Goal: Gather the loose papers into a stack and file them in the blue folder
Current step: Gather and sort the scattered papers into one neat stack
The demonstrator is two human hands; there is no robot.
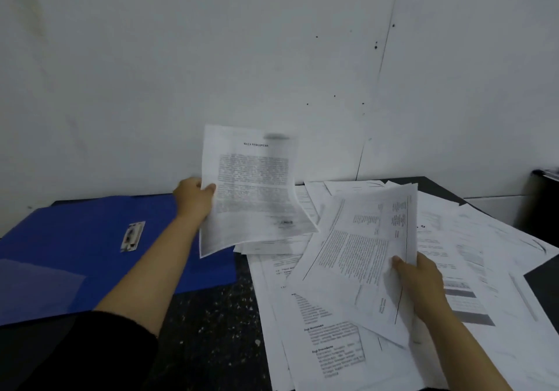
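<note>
White printed sheets (357, 257) beside glossy blue folder (75, 245)

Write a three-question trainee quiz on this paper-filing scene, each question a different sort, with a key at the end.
1. True or false: the blue folder lies closed on the table.
2. Multiple choice: what does the left hand hold? A) a single printed sheet, lifted off the table B) the folder's clip C) nothing
3. Fill in the blank: the right hand grips a small bundle of sheets above the ______ papers that cover the right side of the table.

Key
1. False: it lies open, its metal clip showing.
2. A: it pinches the printed sheet at the left edge.
3. loose: the loose papers lie spread and overlapping on the dark table.
</note>
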